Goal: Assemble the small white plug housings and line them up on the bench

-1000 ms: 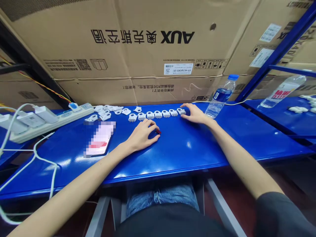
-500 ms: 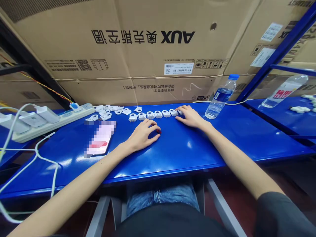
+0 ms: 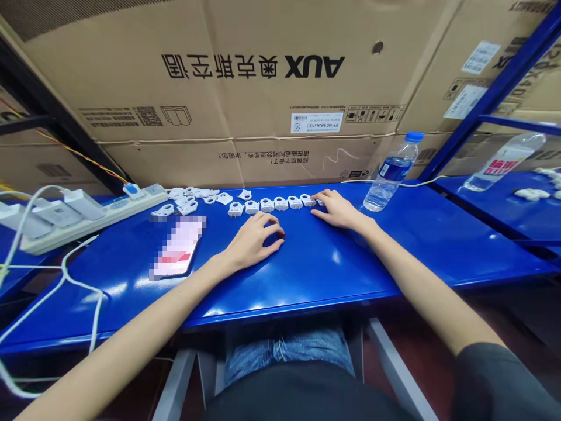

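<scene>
White plastic clips run in a row just beyond your left fingertips, the end of the row under your right hand, whose slightly curled fingers touch the last clip; whether they grip it, you cannot tell. Your left hand lies cupped on the blue metal bench, its fingers against a small red part, their hold unclear. More white clips lie bunched left of those fingers, near a power strip.
</scene>
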Tool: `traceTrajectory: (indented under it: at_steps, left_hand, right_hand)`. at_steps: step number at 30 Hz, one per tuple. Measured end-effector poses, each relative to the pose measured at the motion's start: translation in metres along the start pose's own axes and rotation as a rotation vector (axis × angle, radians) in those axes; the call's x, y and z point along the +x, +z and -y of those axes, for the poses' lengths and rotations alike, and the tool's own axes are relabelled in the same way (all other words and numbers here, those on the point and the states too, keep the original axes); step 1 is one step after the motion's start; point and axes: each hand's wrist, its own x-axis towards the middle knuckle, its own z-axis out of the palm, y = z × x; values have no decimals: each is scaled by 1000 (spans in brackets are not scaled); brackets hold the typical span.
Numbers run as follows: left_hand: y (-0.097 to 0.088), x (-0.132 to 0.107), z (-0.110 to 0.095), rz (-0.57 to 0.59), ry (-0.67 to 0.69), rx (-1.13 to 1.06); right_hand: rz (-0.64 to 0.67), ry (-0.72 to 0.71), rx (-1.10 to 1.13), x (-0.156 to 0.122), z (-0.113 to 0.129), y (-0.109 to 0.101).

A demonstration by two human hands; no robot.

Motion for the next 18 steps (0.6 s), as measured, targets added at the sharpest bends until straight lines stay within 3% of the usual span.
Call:
traceTrajectory:
  at_steps: [18]
  left_hand:
    - [1, 0, -1, -73, 73, 4]
  right_hand:
    - [-169, -58, 1, 6, 3, 6]
